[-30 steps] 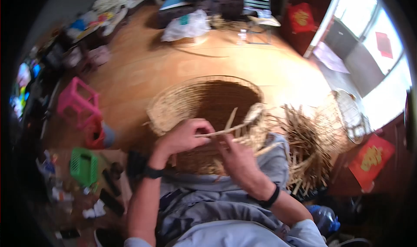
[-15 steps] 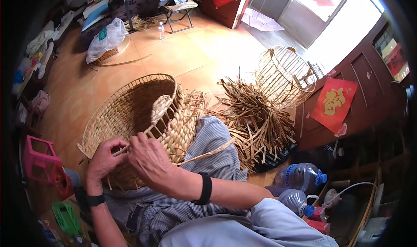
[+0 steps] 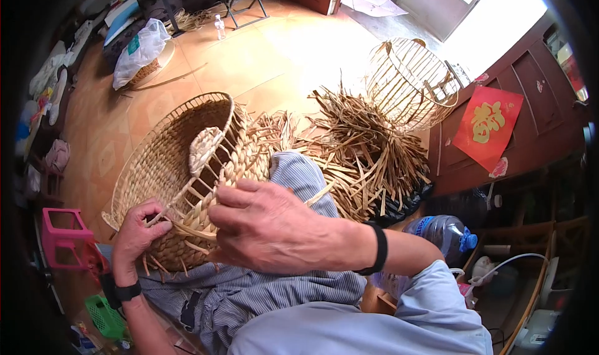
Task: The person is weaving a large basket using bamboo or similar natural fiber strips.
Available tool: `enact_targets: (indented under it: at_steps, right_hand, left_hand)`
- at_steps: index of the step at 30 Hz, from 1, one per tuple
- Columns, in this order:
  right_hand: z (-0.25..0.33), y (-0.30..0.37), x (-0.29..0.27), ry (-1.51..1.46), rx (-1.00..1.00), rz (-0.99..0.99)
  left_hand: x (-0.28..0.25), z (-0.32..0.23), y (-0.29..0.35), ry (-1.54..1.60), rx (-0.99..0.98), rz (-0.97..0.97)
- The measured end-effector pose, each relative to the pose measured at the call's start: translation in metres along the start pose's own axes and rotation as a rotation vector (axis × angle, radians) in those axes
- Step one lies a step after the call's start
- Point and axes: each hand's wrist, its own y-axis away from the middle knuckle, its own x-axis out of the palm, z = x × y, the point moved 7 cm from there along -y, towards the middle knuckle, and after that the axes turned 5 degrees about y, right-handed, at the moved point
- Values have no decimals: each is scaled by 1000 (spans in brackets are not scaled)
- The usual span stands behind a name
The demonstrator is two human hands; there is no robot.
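Note:
A large woven straw basket (image 3: 146, 152) lies tilted across my lap, its mouth facing up and left. Thin bare rods line its rim, and a round woven piece (image 3: 204, 150) shows at its opening. At the near rim, my left hand (image 3: 138, 231) is closed, thumb and fingers pinching the edge with a flat straw strand (image 3: 194, 232). That strand runs right to my right hand (image 3: 265, 227), curled in a fist in front of the basket's side. Its fingertips are partly hidden. A loose straw end (image 3: 321, 193) shows beyond this hand. Striped cloth (image 3: 249, 289) covers my legs.
A heap of dry straw strips (image 3: 371, 152) lies right of the basket, on black plastic. Behind it stands an open-ribbed basket frame (image 3: 409, 86). Large plastic bottles (image 3: 446, 233) stand at right; a pink stool (image 3: 65, 236) and green plastic basket (image 3: 105, 316) at left.
My right hand has moved right and nearer, away from the rim, drawing the strand out from the left hand. The left hand stays at the rim. The view has shifted slightly.

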Motion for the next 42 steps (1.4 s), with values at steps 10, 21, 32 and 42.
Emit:
enact_targets:
  at_steps: [10, 21, 32, 42]
  right_hand:
    - [-222, 205, -12, 269, 864, -55]
    - [-169, 521, 297, -232, 1684, 377]
    - [-154, 535, 331, 75, 1684, 626]
    - [-189, 468, 370, -210, 1684, 444]
  left_hand:
    - [-9, 7, 7, -39, -71, -46]
    - [-12, 7, 8, 102, -100, -102]
    - [-4, 7, 0, 102, -76, -95]
    - [-15, 9, 9, 153, -76, -125]
